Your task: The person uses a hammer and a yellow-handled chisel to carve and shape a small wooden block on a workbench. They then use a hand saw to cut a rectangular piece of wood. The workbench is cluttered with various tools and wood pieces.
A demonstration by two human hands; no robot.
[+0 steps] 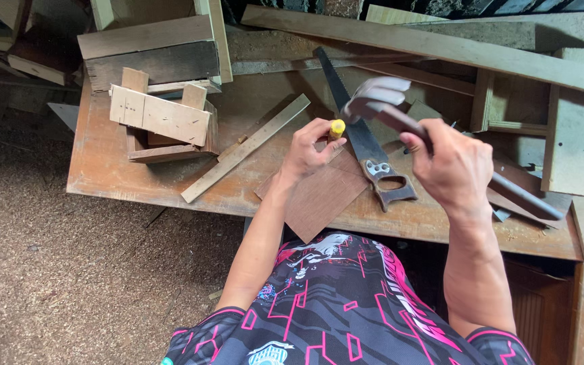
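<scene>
My right hand grips the handle of a hammer, its blurred metal head raised over the workbench. Between its fingers my left hand pinches a small yellow-handled tool, upright over a thin reddish-brown board lying on the bench. A handsaw with a dark blade and a worn handle lies just right of my left hand, its blade running away from me under the hammer.
The wooden workbench carries a small open wooden box, a long thin slat, and stacked planks at the back. More offcuts lie at the right. Sawdust covers the floor at the left.
</scene>
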